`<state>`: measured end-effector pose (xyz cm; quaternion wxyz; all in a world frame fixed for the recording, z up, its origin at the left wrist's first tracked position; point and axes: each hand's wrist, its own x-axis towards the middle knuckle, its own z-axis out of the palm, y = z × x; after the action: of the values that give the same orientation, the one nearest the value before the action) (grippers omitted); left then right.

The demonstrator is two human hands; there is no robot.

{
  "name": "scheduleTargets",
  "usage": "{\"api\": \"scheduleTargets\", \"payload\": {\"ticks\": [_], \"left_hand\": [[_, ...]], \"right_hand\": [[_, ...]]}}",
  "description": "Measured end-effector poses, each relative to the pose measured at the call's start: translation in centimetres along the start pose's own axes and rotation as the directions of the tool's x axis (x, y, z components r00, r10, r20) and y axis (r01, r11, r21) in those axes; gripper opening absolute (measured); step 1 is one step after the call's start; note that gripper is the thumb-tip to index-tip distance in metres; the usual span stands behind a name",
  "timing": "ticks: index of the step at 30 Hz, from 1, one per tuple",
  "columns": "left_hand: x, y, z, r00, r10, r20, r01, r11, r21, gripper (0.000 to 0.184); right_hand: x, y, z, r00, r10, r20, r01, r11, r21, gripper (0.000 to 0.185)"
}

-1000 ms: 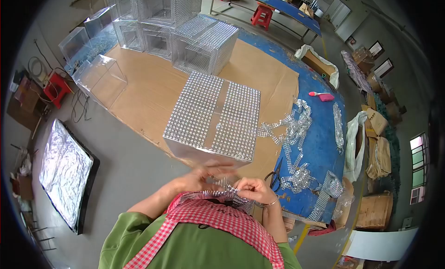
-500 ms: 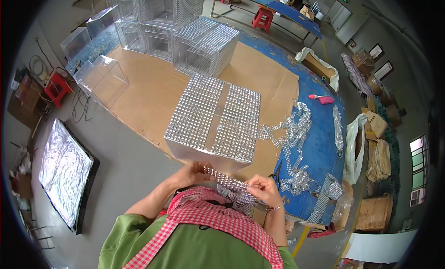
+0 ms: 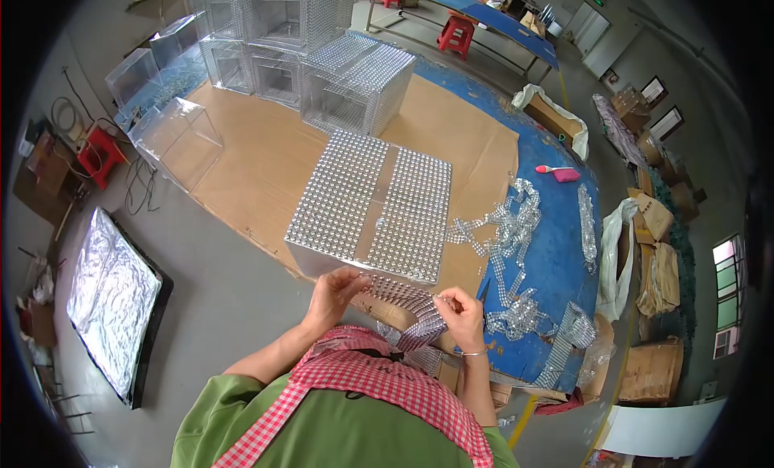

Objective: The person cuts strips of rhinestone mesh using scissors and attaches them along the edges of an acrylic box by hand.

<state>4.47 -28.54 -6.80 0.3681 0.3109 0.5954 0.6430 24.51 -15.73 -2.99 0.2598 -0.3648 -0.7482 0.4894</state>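
Note:
A strip of silver rhinestone mesh [image 3: 401, 295] is stretched between my two hands in front of the apron. My left hand [image 3: 334, 295] pinches its left end, close to the near edge of the box. My right hand [image 3: 461, 316] pinches the right side, and the rest of the strip hangs down toward my lap. Just beyond stands a clear box [image 3: 363, 202] whose top carries two panels of silver rhinestones with a bare band between them. Its near side wall looks plain. Dark scissors partly show beside my right hand.
Cardboard [image 3: 250, 162] covers much of the blue table [image 3: 556, 242]. Loose rhinestone strips [image 3: 516, 226] and a pink brush [image 3: 560, 174] lie at the right. Rhinestone-covered boxes [image 3: 355, 81] are stacked at the back, with a plain clear box [image 3: 181, 141] at the left edge.
Both hands have risen slightly toward the box, and the strip between them is spread flatter and wider. The box and the things around it look unmoved.

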Motion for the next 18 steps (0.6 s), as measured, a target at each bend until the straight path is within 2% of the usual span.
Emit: {"api": "scheduleTargets", "payload": {"ticks": [6, 9, 18], "left_hand": [[0.4, -1.0, 0.1, 0.994, -0.065, -0.092, 0.073, 0.994, 0.085, 0.011], [0.3, -0.2, 0.2, 0.990, -0.022, -0.141, 0.057, 0.966, 0.253, 0.013], [0.5, 0.4, 0.3, 0.988, -0.006, -0.153, 0.052, 0.954, 0.294, 0.014]], "right_hand": [[0.2, 0.8, -0.1, 0.999, 0.022, -0.032, -0.023, 0.999, -0.042, 0.010], [0.5, 0.9, -0.1, 0.999, 0.024, -0.034, -0.026, 0.998, -0.050, 0.011], [0.9, 0.8, -0.1, 0.999, -0.003, -0.049, 0.001, 0.999, -0.053, 0.011]]}}
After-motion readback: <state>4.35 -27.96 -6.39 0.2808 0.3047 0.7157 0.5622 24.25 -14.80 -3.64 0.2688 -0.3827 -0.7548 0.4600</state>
